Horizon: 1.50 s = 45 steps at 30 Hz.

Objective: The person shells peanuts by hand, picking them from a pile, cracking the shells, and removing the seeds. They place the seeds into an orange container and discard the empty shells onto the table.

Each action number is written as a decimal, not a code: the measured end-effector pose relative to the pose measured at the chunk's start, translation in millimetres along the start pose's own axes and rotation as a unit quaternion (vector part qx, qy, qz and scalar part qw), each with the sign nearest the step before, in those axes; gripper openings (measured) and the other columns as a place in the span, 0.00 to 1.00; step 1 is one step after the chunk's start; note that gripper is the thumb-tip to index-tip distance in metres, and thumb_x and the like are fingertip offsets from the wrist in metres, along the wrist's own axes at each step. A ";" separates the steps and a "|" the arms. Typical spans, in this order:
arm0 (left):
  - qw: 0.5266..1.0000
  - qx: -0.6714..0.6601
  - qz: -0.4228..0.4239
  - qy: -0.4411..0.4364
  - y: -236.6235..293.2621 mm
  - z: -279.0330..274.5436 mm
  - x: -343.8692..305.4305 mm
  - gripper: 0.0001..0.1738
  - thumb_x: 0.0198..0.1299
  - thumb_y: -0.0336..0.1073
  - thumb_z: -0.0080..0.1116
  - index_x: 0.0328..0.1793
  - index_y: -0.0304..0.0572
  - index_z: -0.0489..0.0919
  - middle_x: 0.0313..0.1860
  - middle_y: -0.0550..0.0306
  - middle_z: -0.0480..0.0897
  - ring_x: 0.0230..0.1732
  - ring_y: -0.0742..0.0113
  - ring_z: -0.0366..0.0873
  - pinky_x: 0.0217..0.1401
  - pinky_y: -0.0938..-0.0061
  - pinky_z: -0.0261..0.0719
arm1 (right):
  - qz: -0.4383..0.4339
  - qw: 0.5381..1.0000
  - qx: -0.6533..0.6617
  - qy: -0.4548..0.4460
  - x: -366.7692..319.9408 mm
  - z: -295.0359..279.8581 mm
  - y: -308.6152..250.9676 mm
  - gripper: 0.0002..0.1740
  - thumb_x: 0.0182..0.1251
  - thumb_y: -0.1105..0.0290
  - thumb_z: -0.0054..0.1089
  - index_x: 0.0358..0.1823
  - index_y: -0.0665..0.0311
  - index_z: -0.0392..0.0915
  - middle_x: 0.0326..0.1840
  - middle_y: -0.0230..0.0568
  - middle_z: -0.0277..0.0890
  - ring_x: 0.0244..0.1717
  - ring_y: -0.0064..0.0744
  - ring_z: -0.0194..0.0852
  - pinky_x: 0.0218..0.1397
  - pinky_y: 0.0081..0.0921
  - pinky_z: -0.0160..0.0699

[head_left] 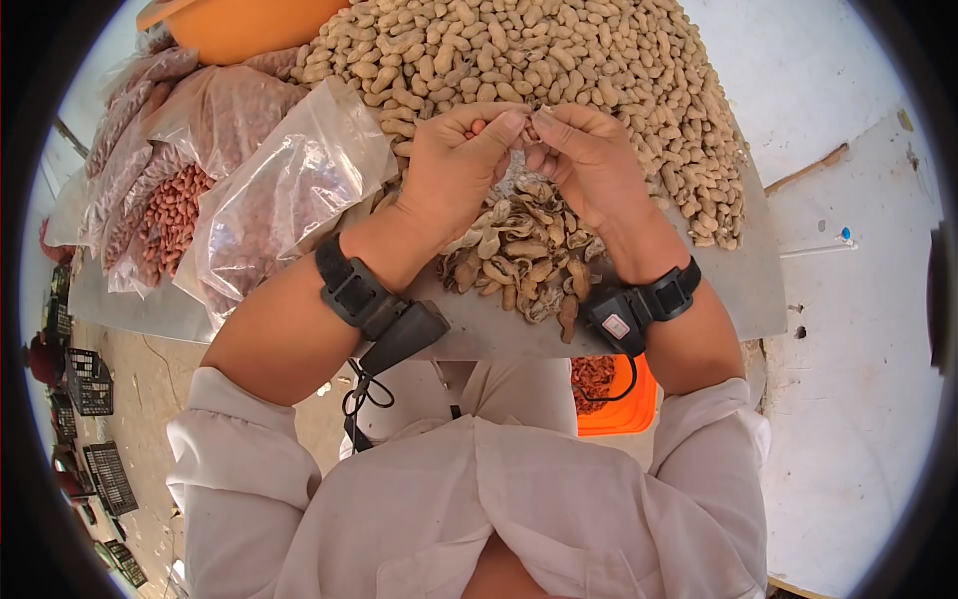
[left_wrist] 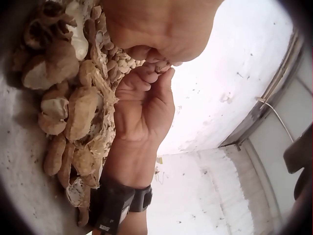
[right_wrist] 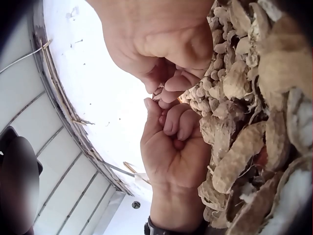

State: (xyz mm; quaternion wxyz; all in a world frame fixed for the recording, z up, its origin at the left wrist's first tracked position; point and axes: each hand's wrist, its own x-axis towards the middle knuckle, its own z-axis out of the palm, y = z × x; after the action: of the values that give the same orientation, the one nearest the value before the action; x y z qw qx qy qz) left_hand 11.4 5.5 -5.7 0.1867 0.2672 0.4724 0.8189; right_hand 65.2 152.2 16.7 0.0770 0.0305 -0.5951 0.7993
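Observation:
Both hands meet over the near edge of a big heap of unshelled peanuts (head_left: pixel 559 60), their fingertips together at a peanut (right_wrist: pixel 157 92), mostly hidden by the fingers. My left hand (head_left: pixel 449 165) pinches it between thumb and forefinger. Red peanut kernels (right_wrist: pixel 178 144) show in the curled fingers of that same hand. From the other side, my right hand (head_left: pixel 599 170) pinches the peanut too, thumb facing the left thumb. Below the hands lies a pile of broken peanut shells (head_left: pixel 529 245) on the metal tabletop (head_left: pixel 399 337).
Clear plastic bags (head_left: pixel 289 190) of red kernels (head_left: pixel 175 215) lie on the left, beside an orange basin (head_left: pixel 244 25). Under the table's front edge, an orange tub (head_left: pixel 624 414) holds reddish bits. Black crates (head_left: pixel 110 477) stand on the floor at left; a white wall (head_left: pixel 858 299) is at right.

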 end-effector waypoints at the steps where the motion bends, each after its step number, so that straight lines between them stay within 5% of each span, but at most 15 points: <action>1: 1.000 -0.010 -0.003 -0.002 -0.2 -0.1 0.2 0.12 0.64 0.35 0.52 0.47 0.34 0.78 0.28 0.66 0.77 0.21 0.83 0.61 0.22 0.88 0.56 | 0.009 1.000 0.013 0.001 0.5 -0.2 0.3 0.08 0.60 0.70 0.60 0.33 0.70 0.78 0.28 0.38 0.77 0.25 0.23 0.73 0.27 0.16 0.67; 14: 0.992 -0.107 -0.056 -0.037 -1.0 -1.1 1.4 0.14 0.65 0.33 0.49 0.51 0.33 0.77 0.29 0.66 0.76 0.20 0.84 0.62 0.21 0.89 0.58 | 0.015 0.999 -0.042 0.029 -1.4 6.8 0.9 0.11 0.67 0.66 0.52 0.31 0.66 0.72 0.24 0.35 0.73 0.19 0.21 0.71 0.21 0.16 0.67; 23: 0.949 -0.248 -0.196 0.000 2.2 -0.5 6.4 0.15 0.68 0.38 0.41 0.28 0.40 0.68 0.23 0.64 0.68 0.18 0.80 0.58 0.17 0.86 0.55 | -0.086 0.981 -0.169 0.047 1.1 8.9 1.2 0.08 0.65 0.70 0.53 0.32 0.69 0.73 0.24 0.36 0.76 0.22 0.19 0.73 0.23 0.15 0.70; 32: 0.925 -0.284 -0.250 0.022 -2.2 -4.1 7.7 0.16 0.68 0.41 0.41 0.29 0.41 0.69 0.22 0.65 0.67 0.18 0.79 0.59 0.17 0.87 0.56 | -0.184 0.938 -0.289 0.054 -4.6 20.4 -1.0 0.05 0.62 0.74 0.55 0.35 0.71 0.73 0.24 0.37 0.76 0.24 0.20 0.75 0.27 0.15 0.73; 38: 0.919 -0.311 -0.243 0.007 1.5 -6.6 10.9 0.14 0.66 0.41 0.46 0.36 0.38 0.74 0.23 0.66 0.67 0.18 0.80 0.59 0.16 0.88 0.55 | -0.231 0.955 -0.175 0.068 0.2 12.1 -0.7 0.08 0.62 0.75 0.55 0.39 0.72 0.73 0.24 0.38 0.77 0.25 0.21 0.76 0.28 0.15 0.74; 42: 0.919 -0.310 -0.236 -0.061 1.9 -16.4 12.2 0.11 0.65 0.38 0.49 0.42 0.35 0.74 0.26 0.64 0.68 0.19 0.82 0.58 0.16 0.90 0.55 | -0.184 0.927 -0.318 0.069 3.8 -8.4 -8.8 0.08 0.59 0.71 0.56 0.35 0.69 0.76 0.24 0.39 0.76 0.26 0.23 0.76 0.29 0.20 0.74; 45: 0.942 -0.249 -0.207 -0.090 7.6 -11.2 9.7 0.11 0.65 0.36 0.49 0.44 0.34 0.71 0.30 0.61 0.71 0.20 0.83 0.58 0.16 0.91 0.56 | -0.102 0.840 -0.532 0.026 7.4 -25.0 -10.1 0.10 0.51 0.65 0.59 0.30 0.65 0.79 0.24 0.41 0.76 0.29 0.34 0.76 0.34 0.30 0.73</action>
State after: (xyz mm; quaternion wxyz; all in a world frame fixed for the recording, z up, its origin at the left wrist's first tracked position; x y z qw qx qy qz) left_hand -3.5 -0.4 -1.2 0.4546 0.1808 0.2799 0.8260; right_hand 60.7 179.6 20.1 0.1774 0.0249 -0.9201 0.3482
